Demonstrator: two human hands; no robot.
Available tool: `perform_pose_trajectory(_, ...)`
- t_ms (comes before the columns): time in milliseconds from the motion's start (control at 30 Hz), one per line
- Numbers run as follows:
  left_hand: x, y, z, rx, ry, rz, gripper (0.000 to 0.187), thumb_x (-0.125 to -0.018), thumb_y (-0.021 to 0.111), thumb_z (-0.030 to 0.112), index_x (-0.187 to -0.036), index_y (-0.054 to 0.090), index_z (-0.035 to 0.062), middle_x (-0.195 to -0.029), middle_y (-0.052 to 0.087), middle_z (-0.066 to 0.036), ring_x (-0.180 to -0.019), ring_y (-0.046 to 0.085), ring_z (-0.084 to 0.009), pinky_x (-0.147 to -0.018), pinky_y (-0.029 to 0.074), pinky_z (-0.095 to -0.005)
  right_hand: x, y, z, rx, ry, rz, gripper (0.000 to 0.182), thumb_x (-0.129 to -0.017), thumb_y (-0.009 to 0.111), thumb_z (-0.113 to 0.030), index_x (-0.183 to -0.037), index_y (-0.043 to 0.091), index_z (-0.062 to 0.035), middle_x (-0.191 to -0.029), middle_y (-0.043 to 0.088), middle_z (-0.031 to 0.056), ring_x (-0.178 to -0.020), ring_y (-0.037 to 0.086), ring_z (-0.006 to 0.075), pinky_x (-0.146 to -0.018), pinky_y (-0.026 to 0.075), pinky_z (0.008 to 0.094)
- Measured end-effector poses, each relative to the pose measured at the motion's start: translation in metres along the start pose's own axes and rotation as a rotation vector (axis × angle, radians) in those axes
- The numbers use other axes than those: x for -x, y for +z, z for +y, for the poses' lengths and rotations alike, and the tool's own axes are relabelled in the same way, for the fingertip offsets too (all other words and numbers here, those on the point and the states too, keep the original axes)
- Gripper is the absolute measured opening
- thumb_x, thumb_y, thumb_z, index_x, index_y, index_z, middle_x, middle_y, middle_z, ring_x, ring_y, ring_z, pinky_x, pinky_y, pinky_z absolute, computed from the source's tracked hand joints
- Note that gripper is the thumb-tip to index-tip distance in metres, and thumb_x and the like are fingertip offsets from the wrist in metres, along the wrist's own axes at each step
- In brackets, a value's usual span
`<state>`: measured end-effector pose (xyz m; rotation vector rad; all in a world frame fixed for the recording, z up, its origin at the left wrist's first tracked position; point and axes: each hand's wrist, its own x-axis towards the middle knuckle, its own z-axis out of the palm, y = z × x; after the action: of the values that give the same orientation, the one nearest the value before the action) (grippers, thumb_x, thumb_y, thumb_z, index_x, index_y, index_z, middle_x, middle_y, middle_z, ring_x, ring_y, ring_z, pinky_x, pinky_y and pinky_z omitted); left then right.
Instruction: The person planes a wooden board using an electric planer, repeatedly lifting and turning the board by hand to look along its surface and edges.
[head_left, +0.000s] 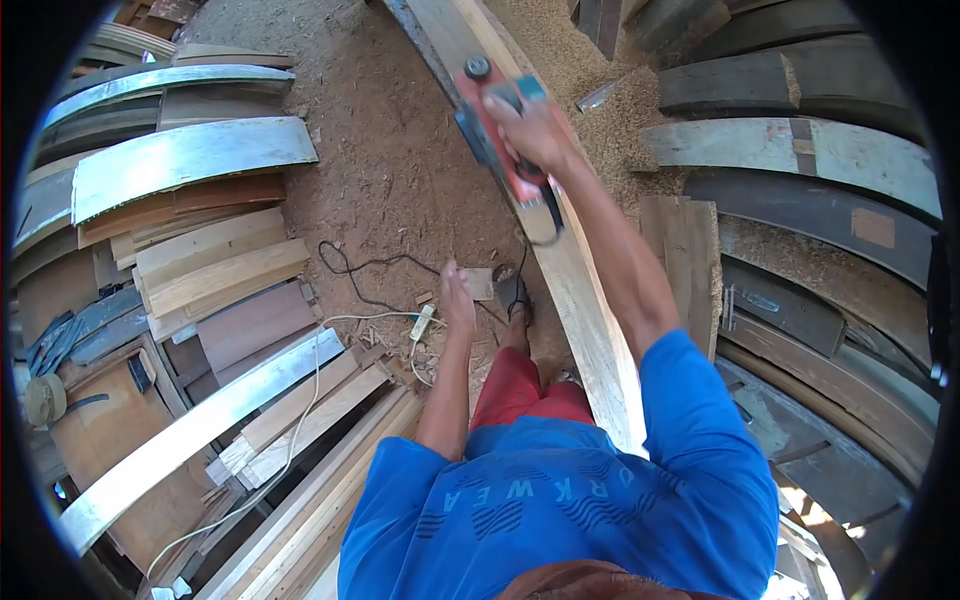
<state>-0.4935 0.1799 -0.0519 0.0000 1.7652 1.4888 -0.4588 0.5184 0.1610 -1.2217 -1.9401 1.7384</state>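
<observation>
A red and teal power planer (505,140) rests on a long pale wooden beam (575,300) that runs from the top centre down to my right side. My right hand (530,130) is wrapped round the planer's handle. A black cord trails from the tool's rear over the beam and down to the ground. To the left of the beam, my left hand (458,295) hangs in the air over the ground, holding nothing that I can see; its fingers are blurred.
Stacked boards (220,245) fill the left side, and curved dark planks (800,200) the right. A white power strip (423,322) with cords lies on the ground near my foot (516,290). Sawdust (620,110) covers the ground right of the beam.
</observation>
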Motion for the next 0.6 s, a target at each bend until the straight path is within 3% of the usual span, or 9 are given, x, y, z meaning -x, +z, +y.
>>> perform_pose_trajectory(67, -0.013, 0.022, 0.022, -0.018, 0.070, 0.016, 0.059, -0.110, 0.036, 0.048, -0.149, 0.046, 0.0051, -0.124, 0.059, -0.010, -0.104, 0.053, -0.0154, -0.093, 0.045, -0.0313, 0.050, -0.004, 0.044, 0.123, -0.040, 0.089, 0.048, -0.101, 0.058, -0.047, -0.090, 0.065, -0.0016, -0.068, 0.062, 0.0070, -0.060, 0.060, 0.0168, -0.060, 0.049, 0.0340)
perform_pose_trajectory(133, -0.022, 0.050, 0.040, -0.036, 0.096, -0.005, 0.063, -0.110, 0.032, 0.051, -0.152, 0.043, 0.0052, -0.131, 0.058, -0.013, -0.110, 0.054, -0.0193, -0.098, 0.044, -0.0339, 0.131, -0.012, 0.071, 0.174, -0.224, 0.204, 0.043, -0.101, 0.056, -0.043, -0.108, 0.066, -0.0014, -0.079, 0.065, 0.0115, -0.074, 0.063, 0.0229, -0.072, 0.052, 0.0385)
perform_pose_trajectory(167, -0.023, 0.064, 0.046, -0.046, 0.083, -0.032, 0.066, -0.109, 0.030, 0.053, -0.154, 0.040, 0.0060, -0.136, 0.056, -0.015, -0.115, 0.055, -0.0222, -0.100, 0.042, -0.0353, 0.178, -0.033, 0.055, 0.137, 0.084, 0.001, 0.044, -0.099, 0.057, -0.038, -0.123, 0.063, -0.0017, -0.092, 0.067, 0.0159, -0.086, 0.064, 0.0275, -0.083, 0.051, 0.0415)
perform_pose_trajectory(233, -0.027, 0.096, 0.055, -0.064, 0.101, -0.091, 0.070, -0.109, 0.025, 0.057, -0.157, 0.037, 0.0069, -0.144, 0.053, -0.019, -0.126, 0.053, -0.0277, -0.106, 0.040, -0.0383, 0.259, -0.046, 0.092, 0.064, 0.083, 0.063, 0.043, -0.098, 0.059, -0.032, -0.129, 0.062, -0.0018, -0.096, 0.068, 0.0173, -0.087, 0.065, 0.0264, -0.084, 0.052, 0.0403)
perform_pose_trajectory(300, -0.029, 0.136, 0.055, -0.078, 0.151, -0.150, 0.073, -0.108, 0.021, 0.059, -0.158, 0.035, 0.0074, -0.150, 0.049, -0.023, -0.136, 0.049, -0.0326, -0.113, 0.036, -0.0417, 0.324, -0.053, 0.147, 0.198, -0.190, 0.201, 0.049, -0.097, 0.062, -0.034, -0.132, 0.059, 0.0010, -0.070, 0.066, 0.0110, -0.060, 0.067, 0.0232, -0.061, 0.053, 0.0368)
perform_pose_trajectory(333, -0.040, 0.146, 0.043, -0.199, 0.159, -0.182, 0.073, -0.109, 0.023, 0.057, -0.156, 0.035, 0.0033, -0.149, 0.048, -0.024, -0.133, 0.050, -0.0343, -0.112, 0.037, -0.0424, 0.352, -0.058, 0.162, 0.172, -0.154, 0.207, 0.049, -0.097, 0.063, -0.034, -0.130, 0.060, 0.0012, -0.071, 0.067, 0.0117, -0.061, 0.067, 0.0237, -0.063, 0.053, 0.0372)
perform_pose_trajectory(433, -0.055, 0.177, 0.012, -0.335, 0.179, -0.114, 0.074, -0.109, 0.025, 0.054, -0.154, 0.035, -0.0045, -0.147, 0.047, -0.027, -0.130, 0.050, -0.0376, -0.112, 0.038, -0.0437, 0.364, -0.072, 0.148, 0.083, 0.064, 0.158, 0.047, -0.097, 0.063, -0.035, -0.127, 0.061, 0.0016, -0.073, 0.068, 0.0135, -0.065, 0.068, 0.0262, -0.067, 0.054, 0.0398)
perform_pose_trajectory(500, -0.031, 0.199, 0.007, -0.128, 0.179, 0.143, 0.077, -0.109, 0.022, 0.056, -0.157, 0.031, -0.0041, -0.147, 0.047, -0.028, -0.131, 0.049, -0.0375, -0.113, 0.036, -0.0436, 0.347, -0.073, 0.138, 0.081, 0.111, 0.153, 0.046, -0.097, 0.063, -0.036, -0.125, 0.062, 0.0017, -0.072, 0.067, 0.0140, -0.066, 0.069, 0.0269, -0.067, 0.054, 0.0408)
perform_pose_trajectory(600, -0.008, 0.200, 0.041, -0.304, 0.520, 0.220, 0.080, -0.108, 0.015, 0.059, -0.158, 0.029, -0.0021, -0.154, 0.044, -0.023, -0.139, 0.046, -0.0350, -0.117, 0.034, -0.0412, 0.273, -0.073, 0.128, 0.146, 0.034, 0.172, 0.045, -0.097, 0.063, -0.037, -0.121, 0.062, 0.0014, -0.070, 0.066, 0.0144, -0.063, 0.067, 0.0266, -0.064, 0.054, 0.0408)
